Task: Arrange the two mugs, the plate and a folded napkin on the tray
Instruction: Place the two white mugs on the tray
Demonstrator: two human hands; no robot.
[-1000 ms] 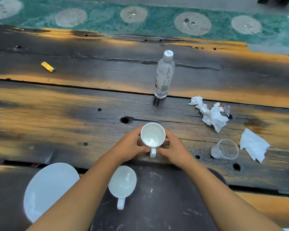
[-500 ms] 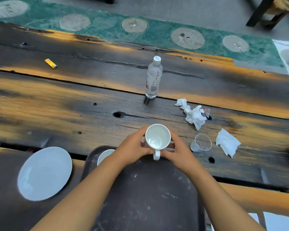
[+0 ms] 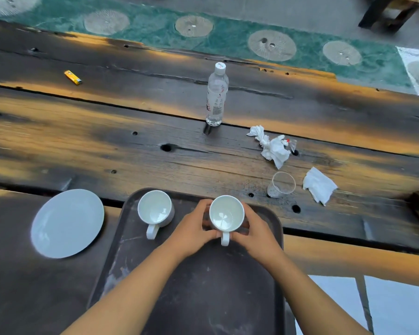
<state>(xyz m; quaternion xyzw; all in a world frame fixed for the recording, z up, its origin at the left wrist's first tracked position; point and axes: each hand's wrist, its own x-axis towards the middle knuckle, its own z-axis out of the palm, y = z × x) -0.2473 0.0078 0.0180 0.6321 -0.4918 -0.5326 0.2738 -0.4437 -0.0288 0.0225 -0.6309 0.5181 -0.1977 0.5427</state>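
At one o'clock on the dark plastic tray [image 3: 203,286], left hand [image 3: 191,232] and right hand [image 3: 256,234] are clasping a white ceramic mug [image 3: 226,213].

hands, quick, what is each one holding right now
Left hand: fingers curled round the right-hand mug, holding it.
Right hand: fingers curled round the same mug from the other side.

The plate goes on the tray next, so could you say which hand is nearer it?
Left. The left hand grips the mug on the side toward the plate; the right hand grips its far side, farther away.
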